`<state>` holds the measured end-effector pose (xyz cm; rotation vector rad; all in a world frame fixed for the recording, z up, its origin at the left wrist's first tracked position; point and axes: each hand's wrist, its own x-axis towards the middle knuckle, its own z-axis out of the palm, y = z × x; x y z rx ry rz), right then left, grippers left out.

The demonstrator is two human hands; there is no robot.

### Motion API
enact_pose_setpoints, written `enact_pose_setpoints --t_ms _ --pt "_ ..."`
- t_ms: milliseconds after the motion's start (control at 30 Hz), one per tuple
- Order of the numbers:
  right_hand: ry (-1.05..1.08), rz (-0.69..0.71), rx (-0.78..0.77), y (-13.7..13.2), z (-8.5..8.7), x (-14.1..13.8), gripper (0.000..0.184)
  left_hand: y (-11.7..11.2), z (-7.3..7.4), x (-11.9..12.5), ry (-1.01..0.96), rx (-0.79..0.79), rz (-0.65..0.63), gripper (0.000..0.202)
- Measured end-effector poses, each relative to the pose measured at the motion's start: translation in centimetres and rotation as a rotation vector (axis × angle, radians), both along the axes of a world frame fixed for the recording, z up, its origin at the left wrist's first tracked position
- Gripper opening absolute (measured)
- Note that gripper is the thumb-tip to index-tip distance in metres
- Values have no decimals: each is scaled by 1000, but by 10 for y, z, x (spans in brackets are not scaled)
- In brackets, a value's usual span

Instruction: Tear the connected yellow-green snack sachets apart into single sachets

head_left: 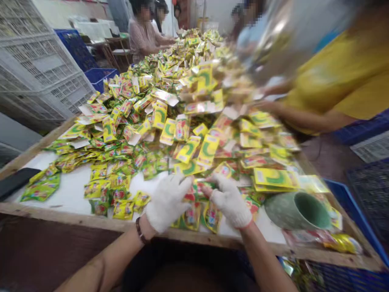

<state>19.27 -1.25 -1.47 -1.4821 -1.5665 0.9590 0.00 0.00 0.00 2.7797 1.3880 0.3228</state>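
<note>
My left hand [170,202], in a white glove with bare fingertips, reaches in from the lower left. Its thumb and fingers close around the left end of small printed packets [199,187]. From the other side my right hand [230,200], gloved the same way, has its fingertips on the right end of these packets. More yellow, green and red packets [212,217] lie just below, between my wrists. Directly beyond my fingers, flat yellow cartons [209,149] with a green curve rest on the heap. My palms are hidden.
A long wooden-edged table [91,222] carries a heap of packets and cartons. At right lies a green cylindrical container [296,210] on its side; a dark object [18,183] rests at left. White crates [45,69] stack up at left. A person in yellow [337,77] works at right, others farther back.
</note>
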Motion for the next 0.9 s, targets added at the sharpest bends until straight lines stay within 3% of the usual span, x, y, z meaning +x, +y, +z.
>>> enact_pose_setpoints --t_ms 133,367,433,533,600,667,767,833,900 --pt "-11 -49 26 0 4 -13 9 -5 -7 5 -34 -1 -8 48" --pt "168 -171 -21 -18 6 -17 26 -1 -1 1 -34 -13 130 53" --pt "283 -84 -76 -24 4 -21 29 -2 -2 2 -57 -17 121 52" --pt "492 118 -274 -26 2 -26 42 -8 -5 5 -80 -30 113 43" --pt "543 228 -380 -23 1 -25 38 -14 -5 6 -124 -60 134 41" --pt "482 279 -405 -18 1 -21 23 -19 -3 5 -232 -168 145 38" --pt "317 286 -248 -10 1 -16 19 -23 -4 0 -552 -506 147 29" --pt "267 189 -100 -9 -1 -18 10 -23 -9 -4 -864 -742 203 26" --pt "260 14 -14 -12 -6 -23 16 -25 -16 -5 -1168 -891 293 30"
